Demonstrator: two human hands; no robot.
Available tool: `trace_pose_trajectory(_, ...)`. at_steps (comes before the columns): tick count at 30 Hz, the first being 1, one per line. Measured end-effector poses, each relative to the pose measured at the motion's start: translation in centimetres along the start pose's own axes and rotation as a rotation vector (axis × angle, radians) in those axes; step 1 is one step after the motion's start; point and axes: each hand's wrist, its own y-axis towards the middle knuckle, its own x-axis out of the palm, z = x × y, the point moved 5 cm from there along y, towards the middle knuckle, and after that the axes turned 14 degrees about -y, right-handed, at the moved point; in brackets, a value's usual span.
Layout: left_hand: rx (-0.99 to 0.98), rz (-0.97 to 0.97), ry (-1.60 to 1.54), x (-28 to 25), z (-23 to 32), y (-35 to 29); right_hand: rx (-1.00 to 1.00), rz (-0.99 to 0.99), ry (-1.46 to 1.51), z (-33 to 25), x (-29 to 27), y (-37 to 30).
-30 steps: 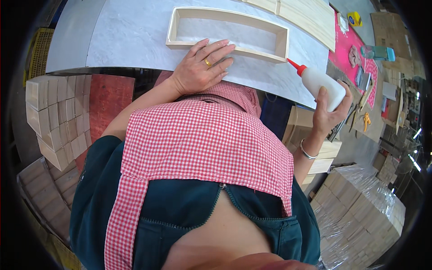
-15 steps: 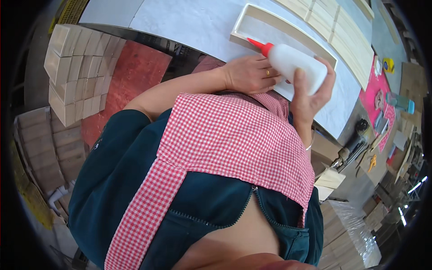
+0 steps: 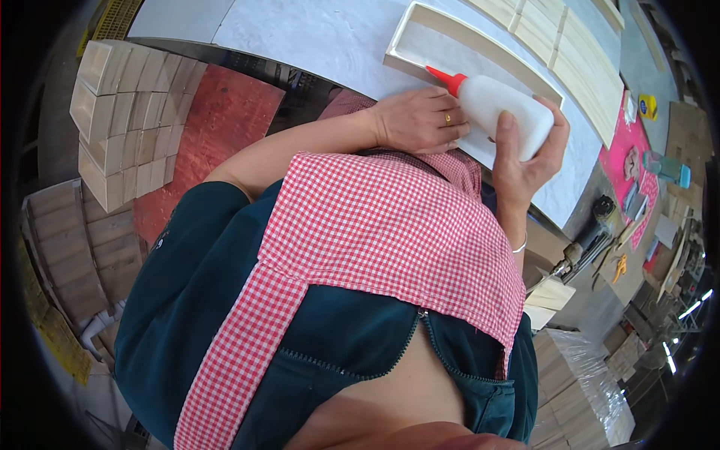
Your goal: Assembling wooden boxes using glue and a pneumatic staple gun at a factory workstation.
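My right hand (image 3: 531,165) is wrapped round a white squeeze bottle (image 3: 504,112) with a red pointed nozzle. The bottle lies tilted in the air, its tip toward the upper left, over the near side of a shallow, pale wooden rectangular frame (image 3: 480,36). Below the nozzle, at the table's near edge, my left hand (image 3: 421,120) wears a ring and has its fingers curled down. What those fingers hold, if anything, is hidden. Bottle and hands cover part of the frame's near side.
A pale table (image 3: 300,37) carries the frame, with long wooden boards (image 3: 566,56) beyond it. Small wooden boxes (image 3: 127,112) are stacked at left on a red board (image 3: 225,127). At right are a pink cloth (image 3: 616,161), a blue-capped bottle (image 3: 667,169) and orange-handled scissors (image 3: 620,268).
My right hand and the bottle have shifted slightly to the right, so the nozzle tip sits a little further right and lower. The left hand has hardly moved.
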Motion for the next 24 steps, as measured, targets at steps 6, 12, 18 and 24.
trace_pose_trajectory(6,0.000,0.028,-0.008,0.0,0.1,0.4,0.056,0.071,-0.082,2.4,-3.7,-0.8)
trace_pose_trajectory(12,-0.017,-0.038,0.006,0.3,0.3,0.4,0.149,0.120,-0.109,4.2,-7.4,-1.7)
trace_pose_trajectory(18,-0.036,-0.063,0.009,0.5,0.2,0.5,0.209,0.224,-0.155,6.3,-10.8,-2.5)
trace_pose_trajectory(24,-0.055,-0.083,-0.002,0.4,0.2,0.7,0.239,0.290,-0.200,8.2,-13.6,-3.2)
